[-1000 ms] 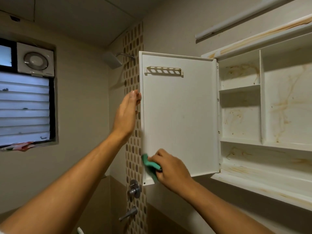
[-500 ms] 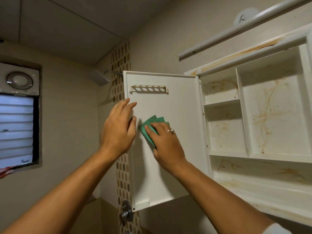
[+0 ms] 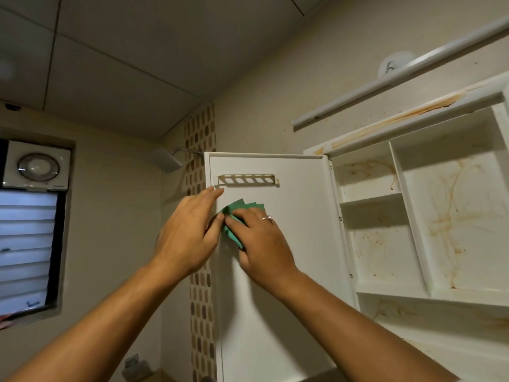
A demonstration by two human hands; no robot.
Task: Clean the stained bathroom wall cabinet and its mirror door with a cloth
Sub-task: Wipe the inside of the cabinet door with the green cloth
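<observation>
Cabinet door [image 3: 292, 244], flat right hand [image 3: 263, 244] pressing green cloth [image 3: 243, 206] on it, left hand [image 3: 187, 232] straight-fingered at edge

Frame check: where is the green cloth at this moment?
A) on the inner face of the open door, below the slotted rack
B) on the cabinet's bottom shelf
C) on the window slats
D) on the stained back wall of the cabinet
A: the right hand presses the cloth flat against the open door just under the rack, left of the stained cabinet.
</observation>
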